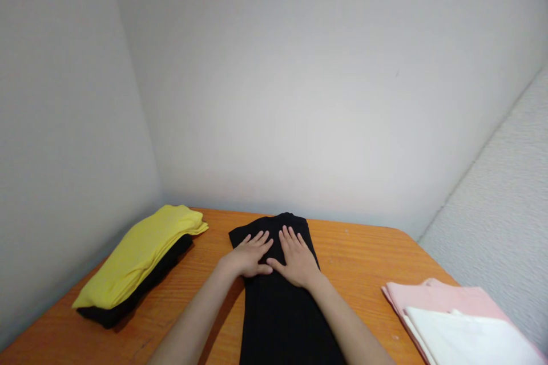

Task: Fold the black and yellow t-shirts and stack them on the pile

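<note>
Black cloth (282,325) laid lengthwise in the lower middle of the frame, its near end running out at the bottom edge. Its far end, widest to the left, lies close to the back edge of the orange-brown wooden table (355,256). Both my palms down on it near that far end. My left hand (248,256): flat, fingers spread and pointing up and right, gripping nothing. My right hand (298,261): likewise flat, fingers a little apart, pointing up and left, no grip. Thumb tips meet or nearly so; cannot tell if they touch. Lower left of frame: folded yellow cloth (141,256) on top of another dark cloth (137,299). Lower right corner: folded pink cloth (449,298), white cloth (471,336) over its near part. Pale wall (274,80) behind, filling the upper frame.
</note>
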Action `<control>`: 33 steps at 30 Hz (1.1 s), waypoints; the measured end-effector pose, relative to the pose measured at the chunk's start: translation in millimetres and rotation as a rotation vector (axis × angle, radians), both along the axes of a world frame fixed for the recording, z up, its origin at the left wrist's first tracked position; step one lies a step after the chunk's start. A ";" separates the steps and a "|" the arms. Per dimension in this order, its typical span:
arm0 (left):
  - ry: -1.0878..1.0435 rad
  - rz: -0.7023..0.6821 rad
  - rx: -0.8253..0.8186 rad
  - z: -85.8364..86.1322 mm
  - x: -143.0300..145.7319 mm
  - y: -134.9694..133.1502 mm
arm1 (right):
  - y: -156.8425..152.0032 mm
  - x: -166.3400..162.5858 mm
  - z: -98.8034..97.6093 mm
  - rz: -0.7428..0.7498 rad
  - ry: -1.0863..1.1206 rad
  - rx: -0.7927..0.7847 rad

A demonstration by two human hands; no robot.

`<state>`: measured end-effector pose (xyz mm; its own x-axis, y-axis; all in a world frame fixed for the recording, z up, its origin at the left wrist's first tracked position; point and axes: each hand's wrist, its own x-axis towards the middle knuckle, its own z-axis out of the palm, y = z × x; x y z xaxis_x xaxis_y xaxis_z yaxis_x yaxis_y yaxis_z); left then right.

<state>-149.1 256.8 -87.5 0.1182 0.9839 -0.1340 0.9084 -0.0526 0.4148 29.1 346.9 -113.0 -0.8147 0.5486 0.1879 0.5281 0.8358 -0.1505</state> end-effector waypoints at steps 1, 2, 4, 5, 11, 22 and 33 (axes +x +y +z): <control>0.020 -0.010 -0.034 -0.5 -5.5 -2.0 | 0.7 0.4 0.8 -0.001 -0.001 -0.004; 0.030 -0.015 -0.059 -0.3 -11.3 -3.9 | 1.4 0.7 1.4 0.000 0.000 -0.007; 0.034 -0.022 -0.080 1.6 -21.7 -7.4 | 2.4 1.3 2.2 0.005 -0.002 -0.010; 0.035 -0.032 -0.084 2.6 -25.5 -9.0 | 2.8 1.6 2.3 0.009 -0.003 -0.012; 0.062 -0.075 -0.044 0.5 -30.9 -15.5 | 3.7 2.5 0.9 0.020 -0.013 -0.024; 0.360 0.073 0.262 24.9 24.7 -36.6 | -28.9 16.0 22.5 -0.043 0.057 0.074; 0.373 0.272 0.288 -18.7 95.8 -75.6 | -92.7 75.2 -1.5 -0.068 0.017 -0.011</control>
